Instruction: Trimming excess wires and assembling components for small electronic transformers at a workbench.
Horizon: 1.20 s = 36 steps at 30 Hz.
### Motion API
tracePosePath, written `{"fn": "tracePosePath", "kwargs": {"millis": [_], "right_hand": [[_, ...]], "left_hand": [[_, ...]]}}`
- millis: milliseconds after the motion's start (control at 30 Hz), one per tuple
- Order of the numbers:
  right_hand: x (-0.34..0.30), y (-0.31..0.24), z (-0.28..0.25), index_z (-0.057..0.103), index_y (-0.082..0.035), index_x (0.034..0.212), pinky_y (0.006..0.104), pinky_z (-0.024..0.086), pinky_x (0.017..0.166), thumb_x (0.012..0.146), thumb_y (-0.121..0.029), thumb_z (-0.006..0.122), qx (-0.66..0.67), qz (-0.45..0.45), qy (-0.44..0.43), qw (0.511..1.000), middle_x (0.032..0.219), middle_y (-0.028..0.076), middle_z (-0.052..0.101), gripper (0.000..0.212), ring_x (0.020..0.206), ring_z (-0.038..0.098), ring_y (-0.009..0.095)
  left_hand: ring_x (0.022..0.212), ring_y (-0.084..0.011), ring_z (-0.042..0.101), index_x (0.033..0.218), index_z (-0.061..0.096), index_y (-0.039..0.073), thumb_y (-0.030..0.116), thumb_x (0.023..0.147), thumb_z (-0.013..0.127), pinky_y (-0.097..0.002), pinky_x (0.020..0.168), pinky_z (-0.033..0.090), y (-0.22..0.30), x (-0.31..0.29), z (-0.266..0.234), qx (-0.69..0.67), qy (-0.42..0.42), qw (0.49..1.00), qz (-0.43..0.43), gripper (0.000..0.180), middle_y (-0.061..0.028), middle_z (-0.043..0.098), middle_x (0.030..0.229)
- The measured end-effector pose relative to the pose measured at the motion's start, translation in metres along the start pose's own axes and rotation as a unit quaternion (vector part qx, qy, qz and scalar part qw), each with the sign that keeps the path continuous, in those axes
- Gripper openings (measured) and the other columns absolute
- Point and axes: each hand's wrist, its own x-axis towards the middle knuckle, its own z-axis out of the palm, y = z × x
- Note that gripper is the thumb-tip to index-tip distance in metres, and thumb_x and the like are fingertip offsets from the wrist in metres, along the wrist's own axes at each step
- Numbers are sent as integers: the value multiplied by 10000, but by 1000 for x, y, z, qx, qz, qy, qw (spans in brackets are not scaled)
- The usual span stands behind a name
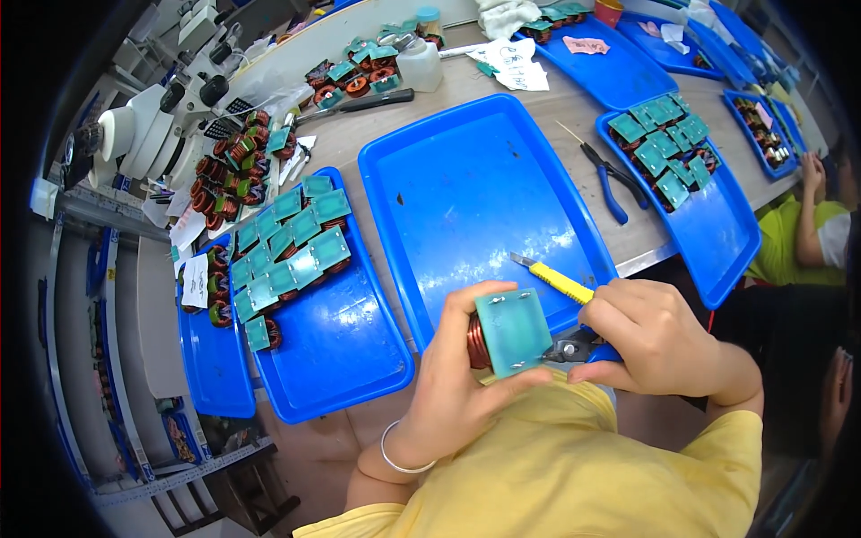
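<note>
A copper-wire coil (478, 344) with a square green board (513, 332) on it is gripped between the fingers and thumb of my left hand (453, 368). Short metal leads stick out near the board's top and bottom edges. My right hand (655, 336) is closed around blue-handled cutting pliers (574, 348), their jaws at the board's lower right corner. A yellow utility knife (560, 282), blade out, reaches over the big blue tray (484, 188) and meets my right knuckles; I cannot tell whether the hand holds it.
Boarded coils fill part of a blue tray (345, 381) at left and another (731, 260) at right. Blue-handled pliers (610, 184) lie on the table between trays. Farther back stand bare coils (215, 184), a screwdriver (386, 100) and a bottle (418, 67). Another person (807, 229) sits at right.
</note>
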Motion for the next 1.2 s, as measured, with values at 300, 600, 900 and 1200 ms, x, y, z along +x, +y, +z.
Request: {"fn": "tracePosePath", "kwargs": {"millis": [300, 600, 900, 1200], "right_hand": [[9, -5, -7, 497, -16, 762, 337, 375, 552, 712, -498, 618, -12, -13, -5, 1000, 680, 102, 428, 500, 604, 459, 260], [8, -7, -7, 484, -20, 740, 339, 372, 545, 707, -500, 613, -22, -15, -11, 1000, 674, 94, 409, 498, 598, 451, 252], [6, -5, -5, 460, -28, 704, 318, 391, 523, 731, -461, 608, -32, -24, -32, 999, 652, 94, 446, 458, 562, 470, 236], [6, 13, -5, 481, -18, 754, 345, 415, 567, 714, -443, 643, 21, 2, -14, 1000, 694, 125, 481, 456, 623, 513, 288]], "left_hand": [[1072, -145, 454, 1249, 329, 8, 408, 657, 744, -274, 900, 390, 5, -2, -1, -24, -26, 999, -39, 827, -73, 407, 1231], [1062, -144, 455, 1262, 320, 15, 351, 677, 738, -267, 895, 391, -1, -1, -3, 46, -58, 996, 39, 794, -71, 399, 1227], [982, -129, 501, 1242, 360, 23, 315, 682, 742, -249, 835, 426, 2, 1, -3, 101, -63, 993, 18, 739, -65, 461, 1151], [919, -191, 544, 1237, 378, 37, 112, 706, 737, -284, 772, 478, -8, 1, -1, -13, -61, 997, 44, 646, -112, 465, 1107]]}}
